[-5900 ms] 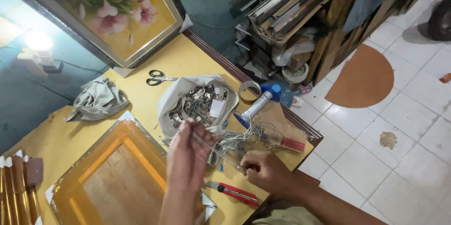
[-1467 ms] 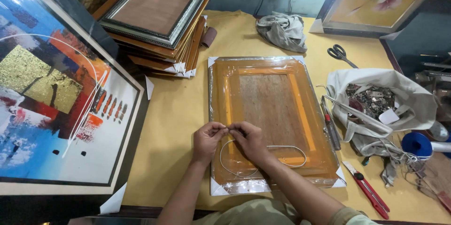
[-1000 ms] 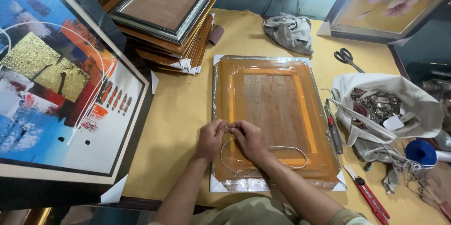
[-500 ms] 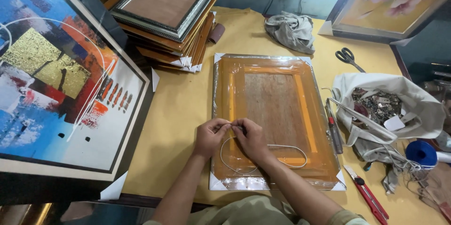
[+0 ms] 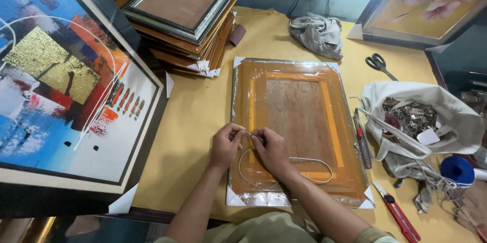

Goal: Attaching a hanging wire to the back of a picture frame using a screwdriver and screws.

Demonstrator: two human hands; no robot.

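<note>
Item: thin pale wire (image 5: pixel 304 162), looped over the back of a plastic-wrapped orange-brown wooden picture frame (image 5: pixel 299 121) lying face down on the yellow table (image 5: pixel 193 116). One end pinched at the frame's left rail; remainder curving down and right across the backing board.

Left hand (image 5: pixel 225 144): fingers curled, thumb and forefinger closed on the wire end.
Right hand (image 5: pixel 271 149): likewise curled, fingertips closed on the same wire just beside the left, the two hands touching.

Handling, as judged: light, springy, thin enough to slip; best gripped close to the end between fingertips. Frame stiff, moderately heavy, slick under its wrap; best taken by the long rails.

Surroundings: stack of brown framed boards (image 5: pixel 182 14) at upper left; large abstract painting in blue, red and gold (image 5: pixel 66 85) at far left; crumpled grey cloth (image 5: pixel 317 32); black-handled scissors (image 5: pixel 379 64); white cloth bag of small metal fittings (image 5: pixel 421 121); red utility knife (image 5: pixel 401 217); blue spool (image 5: pixel 456 169).
</note>
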